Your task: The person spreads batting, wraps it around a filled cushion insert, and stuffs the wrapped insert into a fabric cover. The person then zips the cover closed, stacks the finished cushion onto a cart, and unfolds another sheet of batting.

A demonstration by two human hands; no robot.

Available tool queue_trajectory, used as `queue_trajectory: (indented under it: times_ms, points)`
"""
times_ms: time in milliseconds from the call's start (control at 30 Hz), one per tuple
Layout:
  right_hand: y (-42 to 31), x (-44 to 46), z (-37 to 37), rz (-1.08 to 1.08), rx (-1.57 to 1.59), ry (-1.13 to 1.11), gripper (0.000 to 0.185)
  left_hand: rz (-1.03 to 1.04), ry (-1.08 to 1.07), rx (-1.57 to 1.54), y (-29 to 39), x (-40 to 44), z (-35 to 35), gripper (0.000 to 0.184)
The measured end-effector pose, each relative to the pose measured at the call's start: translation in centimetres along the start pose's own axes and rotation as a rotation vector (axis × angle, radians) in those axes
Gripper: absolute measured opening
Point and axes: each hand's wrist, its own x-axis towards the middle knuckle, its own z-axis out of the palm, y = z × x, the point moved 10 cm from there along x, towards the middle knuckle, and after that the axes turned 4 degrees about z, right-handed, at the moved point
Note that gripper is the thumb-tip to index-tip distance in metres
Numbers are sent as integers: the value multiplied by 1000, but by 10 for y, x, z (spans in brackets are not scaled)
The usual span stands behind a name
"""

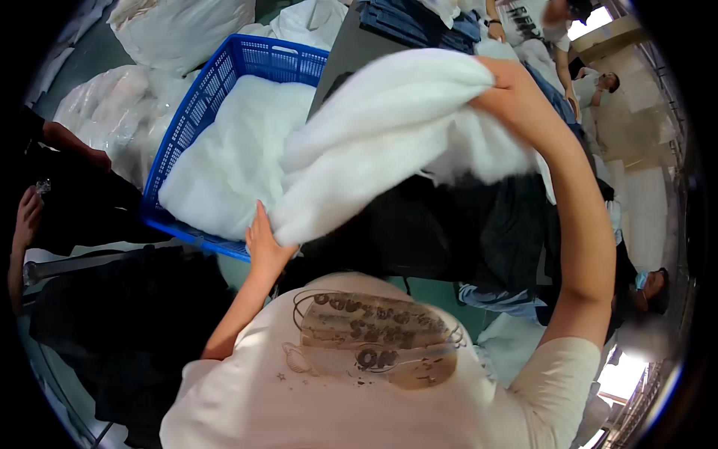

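Observation:
A long, soft length of white wadding [389,127] stretches from the basket across a dark surface, its far part lifted and blurred by motion. My right hand [505,90] is closed on the raised end, upper right of centre. Near the basket's front edge, my left hand [268,245] touches the lower end of the wadding with fingers stretched and apart. More white wadding [232,150] fills the blue plastic basket [196,97]. Under the lifted piece lies black cloth [404,224], partly hidden.
Plastic-wrapped white bundles [120,112] and a large white sack [179,30] stand beyond the basket. Folded jeans [419,26] lie at the back of the table. A co-worker's arms [78,146] show at left; other people are along the right side. Black cloth [127,329] hangs lower left.

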Motion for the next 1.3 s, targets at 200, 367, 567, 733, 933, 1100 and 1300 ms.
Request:
queue_trajectory:
  times_ms: [200, 367, 567, 733, 933, 1100, 1300]
  points:
    - [18, -15, 56, -367, -664, -116, 36, -213, 298, -230, -75, 1, -12, 35]
    - [33, -20, 45, -594, -666, 105, 50, 46, 167, 342, -15, 97, -25, 109]
    - [19, -109, -46, -818, -1015, 285, 46, 302, -149, 231, 93, 191, 34, 110]
    - [89, -169, -46, -612, -955, 212, 45, 410, -53, 214, 108, 227, 96, 43]
    - [183, -198, -54, -291, -735, 318, 56, 399, 379, 16, 199, 241, -38, 31]
    - [246, -253, -166, -6, -576, 680, 62, 622, 307, 77, 393, 257, -57, 28]
    - [436, -350, -180, 420, -691, 473, 60, 743, -233, 388, 401, 159, 230, 40]
